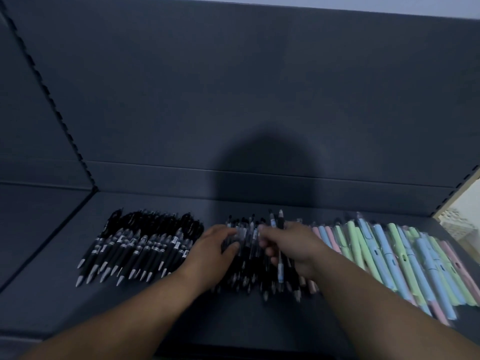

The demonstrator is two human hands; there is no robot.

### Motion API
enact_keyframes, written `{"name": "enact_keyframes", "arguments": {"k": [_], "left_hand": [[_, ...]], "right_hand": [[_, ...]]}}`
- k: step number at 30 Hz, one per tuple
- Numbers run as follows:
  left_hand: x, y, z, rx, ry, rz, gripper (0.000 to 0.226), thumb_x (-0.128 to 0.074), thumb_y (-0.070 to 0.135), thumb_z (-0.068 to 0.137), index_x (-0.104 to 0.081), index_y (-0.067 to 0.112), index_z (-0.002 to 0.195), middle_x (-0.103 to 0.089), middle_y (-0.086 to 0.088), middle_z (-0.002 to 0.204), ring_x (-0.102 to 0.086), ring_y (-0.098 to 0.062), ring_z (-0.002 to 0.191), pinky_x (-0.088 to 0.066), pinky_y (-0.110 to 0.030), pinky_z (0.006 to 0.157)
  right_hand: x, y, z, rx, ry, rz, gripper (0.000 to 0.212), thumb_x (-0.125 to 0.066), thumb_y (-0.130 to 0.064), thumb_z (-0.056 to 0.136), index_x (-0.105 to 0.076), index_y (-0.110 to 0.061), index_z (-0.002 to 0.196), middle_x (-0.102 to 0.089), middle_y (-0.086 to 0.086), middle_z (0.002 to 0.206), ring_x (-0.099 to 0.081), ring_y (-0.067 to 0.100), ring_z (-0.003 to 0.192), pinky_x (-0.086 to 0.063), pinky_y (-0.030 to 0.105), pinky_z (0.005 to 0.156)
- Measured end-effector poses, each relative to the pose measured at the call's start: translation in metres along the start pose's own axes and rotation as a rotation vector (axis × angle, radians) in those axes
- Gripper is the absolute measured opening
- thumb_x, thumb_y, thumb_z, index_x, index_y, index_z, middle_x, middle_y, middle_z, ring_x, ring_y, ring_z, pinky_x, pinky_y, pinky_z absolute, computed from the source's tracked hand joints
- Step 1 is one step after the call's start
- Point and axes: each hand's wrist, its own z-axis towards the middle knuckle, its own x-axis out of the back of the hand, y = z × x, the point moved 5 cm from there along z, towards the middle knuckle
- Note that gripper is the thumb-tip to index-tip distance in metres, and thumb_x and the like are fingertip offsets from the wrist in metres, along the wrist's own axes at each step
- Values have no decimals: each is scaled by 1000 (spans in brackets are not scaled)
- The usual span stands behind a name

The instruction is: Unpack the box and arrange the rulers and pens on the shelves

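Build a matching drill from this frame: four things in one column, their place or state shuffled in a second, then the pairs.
Things:
1. black pens
2. pastel pens
3. left hand
4. right hand

Place or state:
A. grips a handful of pens
B. right part of the shelf
C. left part of the shelf
D. rests on the middle pile

Pairs: 1-C; 2-B; 3-D; 4-A

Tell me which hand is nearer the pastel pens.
Right. The right hand, gripping a few pens, is just beside the left edge of the pastel pens; the left hand lies farther off, on the far side of the middle pile.
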Motion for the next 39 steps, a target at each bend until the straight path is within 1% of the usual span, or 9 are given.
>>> {"name": "enact_keyframes", "arguments": {"k": [4,7,11,17,22,25,29,34,39], "left_hand": [[18,18,-2,-14,152,-93,16,-56,28,93,-67,22,102,-63,7,100,-55,-4,90,-35,-9,77],[13,38,-9,48,-87,-153,24,-54,43,92,-67,25,85,-66,8,73,-60,-6,68,-45,-18,64],[3,47,-17,206,-352,-512,26,-56,39,93,-70,17,90,-71,-7,81,-65,-16,66,-51,-26,62],[4,43,-21,347,-447,-798,15,-55,21,96,-65,11,91,-65,-1,78,-59,-8,63,-50,-20,62],[2,45,-23,348,-493,-823,12,-57,17,94,-68,13,94,-71,-3,86,-63,-12,75,-53,-20,63],[1,45,-24,340,-527,-763,12,-59,17,93,-67,9,93,-66,-2,76,-58,-7,62,-47,-16,55],[-2,42,-27,369,-575,-756,13,-57,15,94,-66,13,86,-63,1,73,-57,-6,61,-49,-19,60],[-3,46,-31,417,-630,-872,15,-52,14,96,-65,7,101,-69,-6,91,-65,-14,78,-56,-23,69],[2,45,-31,442,-614,-977,16,-54,12,95,-65,5,105,-69,-6,88,-65,-15,75,-54,-23,67]], "right_hand": [[-8,-12,1,-50,-90,455,12,-56,-12,97,-63,-4,92,-71,7,68,-64,10,51,-56,24,49],[-15,-20,3,-29,-149,674,14,-49,-10,100,-60,-5,106,-75,12,82,-71,16,66,-60,33,64],[-22,-23,2,13,-190,675,18,-45,-11,101,-59,-7,112,-74,11,98,-69,21,92,-52,36,86],[-27,-19,2,-16,-225,574,23,-43,-14,102,-55,-1,117,-71,17,110,-68,25,101,-48,44,99],[-31,-21,-3,8,-276,577,25,-43,-16,102,-56,-3,120,-68,14,120,-64,22,108,-51,40,90],[-31,-22,-6,25,-291,536,27,-42,-18,103,-57,-9,123,-69,6,121,-62,19,112,-51,38,88],[-27,-22,-6,34,-264,604,27,-42,-19,103,-57,-14,125,-69,2,120,-62,19,114,-49,38,89],[-23,-25,-5,75,-212,696,25,-42,-15,103,-57,-14,123,-71,3,117,-64,21,113,-48,41,96],[-23,-30,-5,86,-192,642,24,-43,-19,103,-52,-12,124,-71,7,116,-65,22,110,-52,39,83]]}}
